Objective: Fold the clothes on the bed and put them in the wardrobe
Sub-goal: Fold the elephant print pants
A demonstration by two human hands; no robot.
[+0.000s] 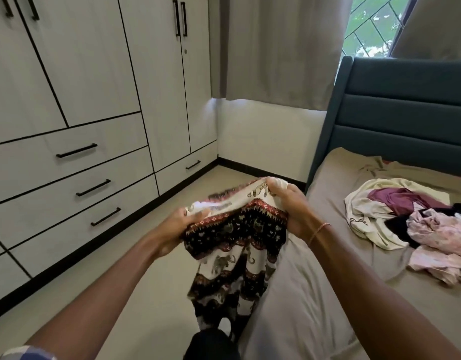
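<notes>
Head view looks down on my left hand (180, 224) and right hand (289, 203), both gripping the top edge of a patterned garment (237, 245) printed with elephants. My fingers on each hand are curled round bunched fabric. The garment hangs from my grip over the floor (146, 294), just beside the edge of the bed (315, 294). A loose pile of clothes (406, 224) lies on the bed to my right, well apart from my hands. The wardrobe (94, 100) stands to my left, doors and drawers closed. A thin bracelet (319, 231) circles my right wrist.
</notes>
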